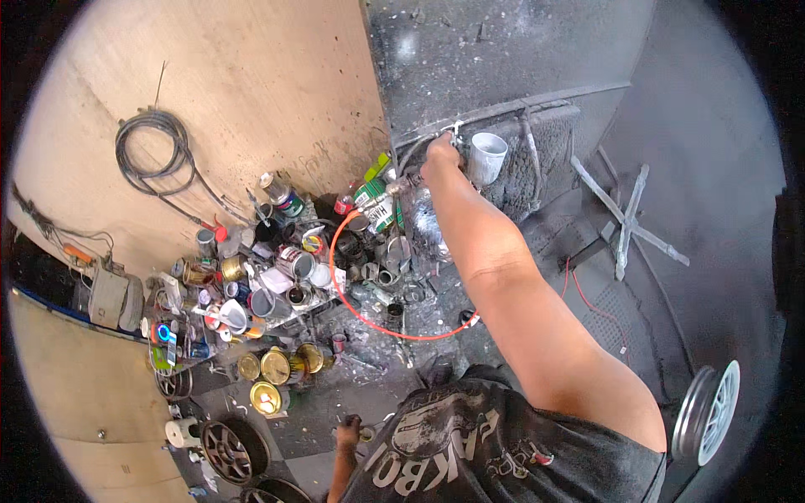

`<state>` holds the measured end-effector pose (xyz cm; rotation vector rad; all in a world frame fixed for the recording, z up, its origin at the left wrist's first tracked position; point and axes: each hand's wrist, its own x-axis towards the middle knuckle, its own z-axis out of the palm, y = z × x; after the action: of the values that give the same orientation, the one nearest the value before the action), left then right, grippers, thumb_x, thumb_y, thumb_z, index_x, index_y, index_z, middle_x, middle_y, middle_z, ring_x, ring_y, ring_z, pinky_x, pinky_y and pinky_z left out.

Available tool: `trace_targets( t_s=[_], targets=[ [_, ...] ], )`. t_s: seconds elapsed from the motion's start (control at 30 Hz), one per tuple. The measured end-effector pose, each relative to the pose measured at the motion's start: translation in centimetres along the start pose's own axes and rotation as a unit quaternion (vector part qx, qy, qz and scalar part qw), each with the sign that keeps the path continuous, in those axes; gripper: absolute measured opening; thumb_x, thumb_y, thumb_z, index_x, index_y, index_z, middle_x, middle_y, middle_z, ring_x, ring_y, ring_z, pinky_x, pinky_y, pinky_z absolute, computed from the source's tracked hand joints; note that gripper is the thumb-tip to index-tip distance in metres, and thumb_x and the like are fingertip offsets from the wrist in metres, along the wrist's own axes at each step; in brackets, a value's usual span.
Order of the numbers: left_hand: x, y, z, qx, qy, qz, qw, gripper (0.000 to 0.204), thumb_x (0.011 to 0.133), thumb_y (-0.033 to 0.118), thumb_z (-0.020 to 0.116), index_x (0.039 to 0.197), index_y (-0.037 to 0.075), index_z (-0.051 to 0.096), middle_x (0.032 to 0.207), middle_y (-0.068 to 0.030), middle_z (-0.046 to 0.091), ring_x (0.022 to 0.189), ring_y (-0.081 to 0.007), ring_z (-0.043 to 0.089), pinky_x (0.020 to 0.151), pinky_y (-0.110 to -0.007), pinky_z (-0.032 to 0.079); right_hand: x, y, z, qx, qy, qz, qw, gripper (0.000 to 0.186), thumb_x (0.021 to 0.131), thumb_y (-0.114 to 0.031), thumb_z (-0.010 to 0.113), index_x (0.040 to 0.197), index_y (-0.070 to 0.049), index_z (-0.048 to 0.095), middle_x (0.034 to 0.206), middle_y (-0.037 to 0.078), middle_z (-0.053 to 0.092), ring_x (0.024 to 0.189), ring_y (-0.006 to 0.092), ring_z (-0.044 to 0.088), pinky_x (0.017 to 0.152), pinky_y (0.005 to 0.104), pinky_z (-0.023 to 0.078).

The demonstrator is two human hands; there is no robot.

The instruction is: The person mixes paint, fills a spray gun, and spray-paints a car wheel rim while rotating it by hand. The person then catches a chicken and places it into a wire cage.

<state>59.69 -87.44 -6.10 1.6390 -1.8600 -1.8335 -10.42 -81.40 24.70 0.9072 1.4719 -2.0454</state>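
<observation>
Fingers curl on the right hand (443, 155), upper centre, just left of a white round cup (485, 168), below a curved grey bar (579, 94); the left hand (348, 432) is lower centre, and I cannot tell either hand's hold; dark floor (629, 293) opens beside the grey cross-shaped stand (625, 225), right; pale lettering marks the black shirt (587, 461).

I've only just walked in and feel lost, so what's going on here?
A person in a dark printed T-shirt has the right hand stretched out, just left of a white, tapered cup; what it grips is hard to tell. The left hand is low by the shirt, its hold unclear. A thin orange hose curves across the middle, and round metal tins with golden lids sit at lower left.
</observation>
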Motion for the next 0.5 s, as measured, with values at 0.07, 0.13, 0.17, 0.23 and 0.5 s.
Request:
trace_targets(
  t_s=[0.07,0.13,0.17,0.23,0.5],
  targets=[
    [-0.7,0.4,1.0,0.009,-0.025,0.012,1.000,0.025,0.087,0.020,0.058,0.100,-0.001,0.061,0.084,-0.0088,0.064,0.069,-0.0170,0.060,0.061,-0.030,0.048,1.7,0.4,0.1,-0.040,0.009,-0.042,0.998,0.086,0.084,-0.066,0.038,0.132,0.005,0.037,0.130,0.024,0.047,0.116,0.0382,0.047,0.095,0.0478,0.038],
    [-2.6,3.7,2.0,0.165,-0.047,0.046,0.984,0.024,0.088,0.020,0.057,0.100,-0.001,0.061,0.085,-0.0091,0.065,0.070,-0.0179,0.060,0.063,-0.030,0.049,1.2,1.0,-0.3,-0.084,0.025,-0.083,0.993,0.090,0.083,-0.067,0.036,0.132,0.007,0.036,0.134,0.027,0.042,0.124,0.0376,0.041,0.101,0.0459,0.034],
    [-2.6,2.4,0.9,0.157,-0.059,0.088,0.982,0.026,0.087,0.022,0.057,0.100,0.000,0.061,0.088,-0.0094,0.065,0.073,-0.0194,0.061,0.066,-0.031,0.049,-0.1,1.5,0.4,-0.119,0.079,-0.078,0.987,0.084,0.086,-0.064,0.035,0.134,0.006,0.036,0.133,0.024,0.045,0.121,0.0385,0.044,0.100,0.0443,0.036],
    [-2.3,-3.4,-1.6,0.135,-0.072,0.173,0.973,0.029,0.087,0.027,0.058,0.102,0.003,0.062,0.093,-0.0099,0.066,0.079,-0.0225,0.062,0.070,-0.034,0.049,-3.3,2.9,1.1,-0.169,0.078,-0.085,0.979,0.087,0.086,-0.064,0.036,0.136,0.007,0.030,0.136,0.025,0.040,0.121,0.0414,0.044,0.102,0.0439,0.035],
    [-1.7,-2.3,0.6,0.202,-0.115,0.107,0.967,0.026,0.085,0.024,0.059,0.100,0.003,0.062,0.088,-0.0097,0.066,0.072,-0.0197,0.061,0.064,-0.033,0.048,-1.7,7.8,-1.1,-0.204,0.113,-0.333,0.913,0.095,0.079,-0.039,0.065,0.134,0.016,0.011,0.129,0.035,0.039,0.118,0.0430,0.044,0.100,0.0413,0.037]
  ],
)
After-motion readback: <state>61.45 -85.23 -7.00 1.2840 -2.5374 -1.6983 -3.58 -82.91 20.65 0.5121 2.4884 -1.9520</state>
